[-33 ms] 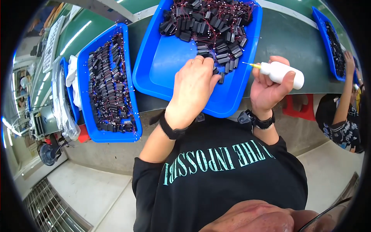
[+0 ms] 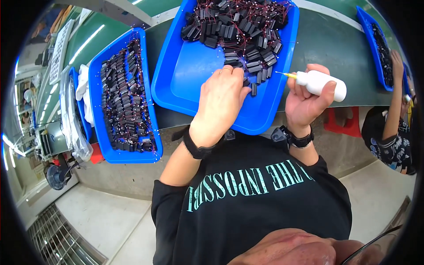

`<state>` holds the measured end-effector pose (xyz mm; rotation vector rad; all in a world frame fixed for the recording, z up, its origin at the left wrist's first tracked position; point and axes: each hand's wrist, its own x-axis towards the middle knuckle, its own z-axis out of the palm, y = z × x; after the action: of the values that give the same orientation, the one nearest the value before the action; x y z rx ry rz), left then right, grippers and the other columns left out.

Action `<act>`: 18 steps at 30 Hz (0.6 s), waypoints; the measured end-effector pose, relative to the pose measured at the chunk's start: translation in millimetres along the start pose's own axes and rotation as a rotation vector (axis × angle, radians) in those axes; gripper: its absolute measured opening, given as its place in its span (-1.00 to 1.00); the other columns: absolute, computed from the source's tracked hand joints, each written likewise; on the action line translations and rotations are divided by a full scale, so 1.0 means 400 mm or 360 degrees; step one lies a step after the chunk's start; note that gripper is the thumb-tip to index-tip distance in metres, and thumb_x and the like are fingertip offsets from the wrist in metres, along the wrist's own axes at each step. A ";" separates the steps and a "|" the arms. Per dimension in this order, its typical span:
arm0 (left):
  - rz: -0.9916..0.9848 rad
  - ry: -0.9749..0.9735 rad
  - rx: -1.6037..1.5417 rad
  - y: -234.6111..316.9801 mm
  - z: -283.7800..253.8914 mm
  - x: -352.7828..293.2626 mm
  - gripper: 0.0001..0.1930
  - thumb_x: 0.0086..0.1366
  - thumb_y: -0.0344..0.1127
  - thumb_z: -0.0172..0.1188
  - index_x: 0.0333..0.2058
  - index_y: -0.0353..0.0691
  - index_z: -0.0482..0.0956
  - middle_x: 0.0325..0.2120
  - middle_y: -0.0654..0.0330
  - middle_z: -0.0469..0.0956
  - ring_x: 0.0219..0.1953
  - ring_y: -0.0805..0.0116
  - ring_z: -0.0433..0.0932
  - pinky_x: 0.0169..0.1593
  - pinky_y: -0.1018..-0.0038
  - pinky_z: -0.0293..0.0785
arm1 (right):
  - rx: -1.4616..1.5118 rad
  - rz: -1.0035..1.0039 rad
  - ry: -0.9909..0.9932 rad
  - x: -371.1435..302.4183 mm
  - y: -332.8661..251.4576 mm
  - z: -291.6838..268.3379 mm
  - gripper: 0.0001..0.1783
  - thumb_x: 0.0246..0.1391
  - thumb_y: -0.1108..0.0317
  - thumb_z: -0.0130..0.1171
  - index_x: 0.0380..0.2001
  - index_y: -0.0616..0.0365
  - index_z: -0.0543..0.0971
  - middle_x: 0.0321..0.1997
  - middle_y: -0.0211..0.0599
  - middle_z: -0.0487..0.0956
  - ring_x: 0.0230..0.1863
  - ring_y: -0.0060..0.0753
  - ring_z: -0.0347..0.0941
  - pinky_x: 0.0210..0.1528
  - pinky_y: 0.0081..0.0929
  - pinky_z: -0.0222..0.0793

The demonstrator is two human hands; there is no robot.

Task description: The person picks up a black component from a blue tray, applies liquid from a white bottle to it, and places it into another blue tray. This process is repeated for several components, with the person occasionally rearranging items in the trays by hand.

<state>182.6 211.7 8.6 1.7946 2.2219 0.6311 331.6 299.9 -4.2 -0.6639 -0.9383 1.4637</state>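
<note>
My left hand point(image 2: 223, 92) bends over the large blue tray point(image 2: 183, 95), its fingers curled down and the tips hidden beneath it. Small black rectangular blocks with thin red and black wires point(image 2: 254, 55) lie heaped in the tray's far part. A few blocks sit right beside my left thumb; whether one is in the grip is hidden. Just right of the tray's rim, my right hand point(image 2: 304, 104) is closed round a white squeeze bottle point(image 2: 324, 86). The bottle lies tilted nearly level, and its yellow-based needle tip point(image 2: 285, 74) points left over the tray's right edge.
A second blue tray point(image 2: 154, 155), on the left, holds rows of similar wired blocks. Left of it lie clear plastic bags point(image 2: 73, 119) and white cloth point(image 2: 82, 84). At the far right, a co-worker's hand point(image 2: 396, 64) reaches to another blue tray point(image 2: 364, 22). A red stool point(image 2: 342, 123) stands below the green table.
My hands and the bottle stay almost where they were. The co-worker's hand at the far right has shifted slightly.
</note>
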 end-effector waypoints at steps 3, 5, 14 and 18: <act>0.0037 0.0003 0.0069 0.004 0.005 -0.003 -0.76 0.06 -0.39 0.32 -0.28 -0.26 0.53 -0.42 0.10 0.53 -0.35 0.12 0.53 -0.26 0.31 0.46 | -0.0052 0.0032 0.0024 -0.003 0.006 0.000 -0.34 0.15 -0.25 -0.09 -0.26 0.27 0.44 -0.70 -0.55 0.12 -0.70 -0.65 0.04 -0.57 -0.59 0.14; 0.0051 0.0010 0.0103 -0.001 0.001 -0.016 -0.75 0.05 -0.39 0.31 -0.26 -0.25 0.53 -0.42 0.10 0.53 -0.36 0.12 0.53 -0.28 0.32 0.47 | -0.0077 0.0050 0.0029 -0.006 0.009 -0.001 -0.34 0.14 -0.25 -0.09 -0.26 0.27 0.43 -0.70 -0.54 0.16 -0.69 -0.65 0.06 -0.57 -0.60 0.14; -0.0403 0.0404 -0.1255 -0.020 -0.012 -0.090 -0.71 0.14 -0.52 0.28 -0.13 -0.34 0.50 -0.23 0.10 0.61 -0.24 0.40 0.63 -0.21 0.55 0.58 | -0.0420 -0.0499 -0.0420 -0.061 0.024 0.010 -0.29 0.07 -0.30 0.03 -0.20 0.26 0.36 -0.58 -0.36 0.35 -0.63 -0.51 0.24 -0.54 -0.56 0.17; -0.0303 0.0565 -0.1451 -0.032 0.008 -0.097 -0.62 0.12 -0.54 0.30 -0.06 -0.34 0.49 -0.20 0.09 0.61 -0.22 0.37 0.64 -0.17 0.49 0.62 | -0.0514 -0.0544 -0.0529 -0.074 0.031 0.013 -0.28 0.04 -0.30 0.10 -0.20 0.25 0.35 -0.56 -0.34 0.35 -0.62 -0.52 0.24 -0.55 -0.55 0.16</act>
<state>181.7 172.5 -3.8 1.0416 1.7501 1.6656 324.5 270.3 -15.6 -0.4650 -1.4905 1.1432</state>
